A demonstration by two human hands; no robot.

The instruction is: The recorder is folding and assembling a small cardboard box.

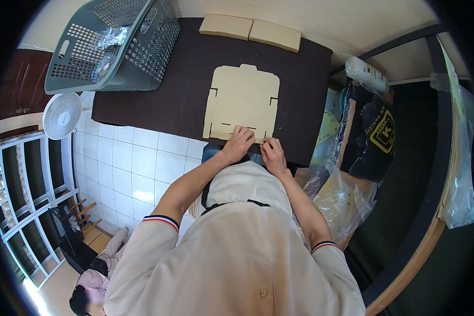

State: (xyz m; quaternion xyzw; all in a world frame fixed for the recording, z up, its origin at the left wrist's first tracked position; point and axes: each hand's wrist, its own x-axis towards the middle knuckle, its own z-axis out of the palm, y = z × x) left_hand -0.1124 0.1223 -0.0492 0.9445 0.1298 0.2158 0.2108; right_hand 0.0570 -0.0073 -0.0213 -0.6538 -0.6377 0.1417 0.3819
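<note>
1. Wall (332, 17): plain, pale beige, behind the surface.
2. Surface (147, 108): dark brown top, far edge beside the wall.
3. Floor (147, 160): glossy white square tiles, dark joints; bright glare patch on it.
4. Left: reddish-brown door (17, 87) with latch; round white fan (61, 116); white-barred frame (46, 166), dark panes.
5. Right: dark upright framework (441, 142), wood-edged.
6. Strong white light, lower-left corner.
</note>
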